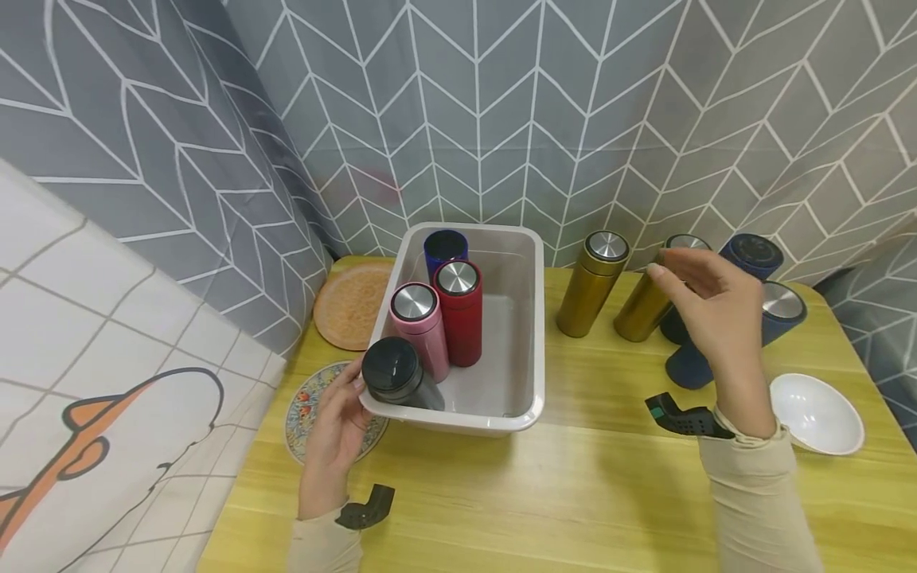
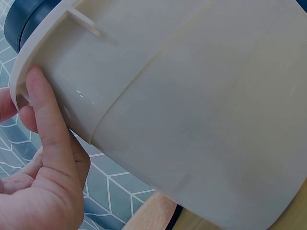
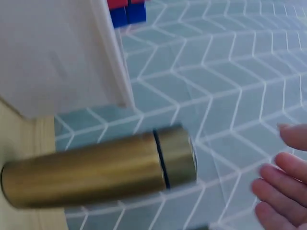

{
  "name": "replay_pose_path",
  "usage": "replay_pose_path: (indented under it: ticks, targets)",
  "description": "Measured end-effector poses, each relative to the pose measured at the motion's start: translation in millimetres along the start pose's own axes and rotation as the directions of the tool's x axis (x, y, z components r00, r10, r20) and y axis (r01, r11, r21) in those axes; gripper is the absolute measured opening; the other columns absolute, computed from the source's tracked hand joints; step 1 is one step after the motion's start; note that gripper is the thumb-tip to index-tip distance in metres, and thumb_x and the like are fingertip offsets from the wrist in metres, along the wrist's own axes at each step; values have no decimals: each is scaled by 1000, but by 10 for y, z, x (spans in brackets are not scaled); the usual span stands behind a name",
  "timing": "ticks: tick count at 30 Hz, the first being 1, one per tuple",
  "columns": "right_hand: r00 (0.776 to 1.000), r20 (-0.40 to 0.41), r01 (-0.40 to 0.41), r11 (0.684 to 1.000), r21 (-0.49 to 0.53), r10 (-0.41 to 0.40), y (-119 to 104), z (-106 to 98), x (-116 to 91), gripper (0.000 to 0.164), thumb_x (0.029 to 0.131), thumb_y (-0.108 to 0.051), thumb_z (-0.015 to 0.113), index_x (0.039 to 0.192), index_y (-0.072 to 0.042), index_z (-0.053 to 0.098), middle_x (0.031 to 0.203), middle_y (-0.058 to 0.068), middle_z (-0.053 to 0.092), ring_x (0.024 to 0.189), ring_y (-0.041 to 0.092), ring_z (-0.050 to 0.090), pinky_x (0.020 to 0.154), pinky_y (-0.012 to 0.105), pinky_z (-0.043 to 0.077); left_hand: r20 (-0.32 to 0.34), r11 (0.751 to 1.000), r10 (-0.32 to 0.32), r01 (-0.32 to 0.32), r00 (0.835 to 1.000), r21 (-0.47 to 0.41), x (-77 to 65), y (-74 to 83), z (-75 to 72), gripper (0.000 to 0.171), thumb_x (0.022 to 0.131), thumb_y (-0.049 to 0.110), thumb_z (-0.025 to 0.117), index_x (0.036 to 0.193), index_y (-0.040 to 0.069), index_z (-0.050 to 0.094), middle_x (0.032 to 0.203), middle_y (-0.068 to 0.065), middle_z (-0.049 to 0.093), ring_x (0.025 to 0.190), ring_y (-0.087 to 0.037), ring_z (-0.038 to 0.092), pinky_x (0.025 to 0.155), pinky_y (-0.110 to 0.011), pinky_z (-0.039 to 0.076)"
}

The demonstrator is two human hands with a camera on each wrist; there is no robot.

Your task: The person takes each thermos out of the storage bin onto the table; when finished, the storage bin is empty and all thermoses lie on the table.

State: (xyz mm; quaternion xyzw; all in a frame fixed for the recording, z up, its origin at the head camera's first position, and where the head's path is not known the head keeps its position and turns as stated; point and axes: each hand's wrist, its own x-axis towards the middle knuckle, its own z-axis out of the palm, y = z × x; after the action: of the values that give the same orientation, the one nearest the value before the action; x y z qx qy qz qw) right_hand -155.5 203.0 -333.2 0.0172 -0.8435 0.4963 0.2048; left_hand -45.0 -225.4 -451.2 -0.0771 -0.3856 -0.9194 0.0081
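A light grey plastic bin (image 1: 533, 334) stands on the table. My left hand (image 1: 337, 422) pinches its rim at the near left corner, with fingers on both sides of the lip in the left wrist view. Inside the bin are a black-lidded flask (image 1: 392, 368), tilted at that corner, a pink flask (image 1: 423, 322), a red flask (image 1: 460, 318) and a blue flask (image 1: 446, 248). My right hand (image 1: 719, 306) is in the air with loosely bent fingers, holding nothing. It overlaps a gold flask (image 1: 637, 310) in the head view. Another gold flask (image 1: 587, 290) stands closer to the bin.
Dark blue flasks (image 1: 782, 310) are crowded behind my right hand. A white bowl (image 1: 817, 414) sits at the right. Left of the bin lie a round tan mat (image 1: 351, 306) and a patterned plate (image 1: 301, 414). A patterned curtain (image 1: 501, 119) hangs behind the table.
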Motion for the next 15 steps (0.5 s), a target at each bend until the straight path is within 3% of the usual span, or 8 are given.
replay_pose_path:
  ticks: [3,7,10,12,15]
  targets:
    - [988,141,74,994,-82,-62,-99,116,23,33,90,-29,76,120,-15,73,114,-7,75,101,-15,63,87,1,48,-6,1000,-5,5,1000,-2,0,-6,0,53,101,-7,23,127,10,67,120,0,69,97,-7,72,79,-18,62]
    - [953,287,130,987,-96,-97,-250,298,47,36,90,-30,76,122,-16,72,122,9,73,116,11,69,93,4,48,-5,1000,-7,7,1000,-8,-1,-11,-2,52,101,-7,24,127,10,67,119,0,70,96,-7,72,80,-19,62]
    - [924,366,140,989,-53,-112,-351,438,64,37,90,-28,75,124,-13,70,125,11,71,120,31,67,100,22,55,-1,1000,-5,5,1000,-9,-4,-9,0,53,101,-7,23,127,9,66,119,-1,70,97,-8,72,80,-19,62]
    - [904,407,150,988,-25,-127,-405,526,73,37,91,-27,75,124,-11,70,126,12,70,120,35,66,103,39,56,-2,1000,-6,6,1000,-7,-6,-7,0,52,101,-7,24,127,10,66,120,-1,70,97,-8,72,80,-19,62]
    - [876,459,163,987,12,-150,-472,658,91,40,90,-26,76,125,-8,68,127,13,69,122,37,65,106,51,53,-11,1000,-9,9,1000,1,-6,-4,4,53,101,-7,24,127,10,67,120,0,70,96,-8,72,79,-19,62]
